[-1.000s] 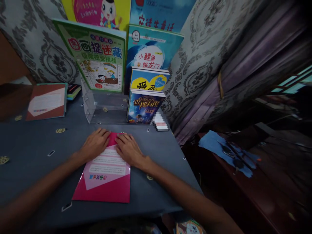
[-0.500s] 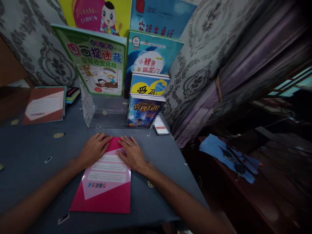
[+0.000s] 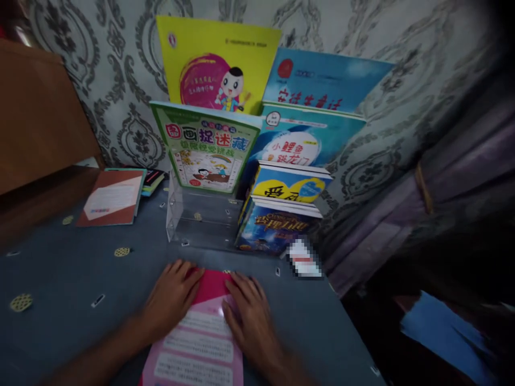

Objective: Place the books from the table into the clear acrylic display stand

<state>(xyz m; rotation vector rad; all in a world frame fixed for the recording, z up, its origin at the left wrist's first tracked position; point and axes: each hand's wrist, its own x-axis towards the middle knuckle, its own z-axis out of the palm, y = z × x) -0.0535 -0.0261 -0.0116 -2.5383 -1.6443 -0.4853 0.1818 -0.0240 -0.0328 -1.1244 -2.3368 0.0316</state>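
A pink-and-red book (image 3: 213, 316) lies on the cloth-covered table, its printed text upside down to me. My left hand (image 3: 173, 297) rests over its far left edge, fingers stretched forward and some beyond the cover. On the far right edge lies my right hand (image 3: 251, 316), its fingers extended and the thumb spread on the cover. Both palms face down. The book's near end runs out of the picture. Just beyond the hands stands a clear acrylic book rack (image 3: 175, 214), with a green picture book (image 3: 213, 155) on its left side.
Also in the rack are a yellow book (image 3: 201, 53), a light-blue book (image 3: 322, 80), a teal book (image 3: 293, 142) and several small books (image 3: 277, 225) at front right. A brown-red book (image 3: 112, 198) lies at left. Beyond the table's right edge is a blue cloth (image 3: 446, 335).
The view has tilted up and shifted left, so the rack, book and hands sit lower and further right in the picture. Both hands stay on the pink book.
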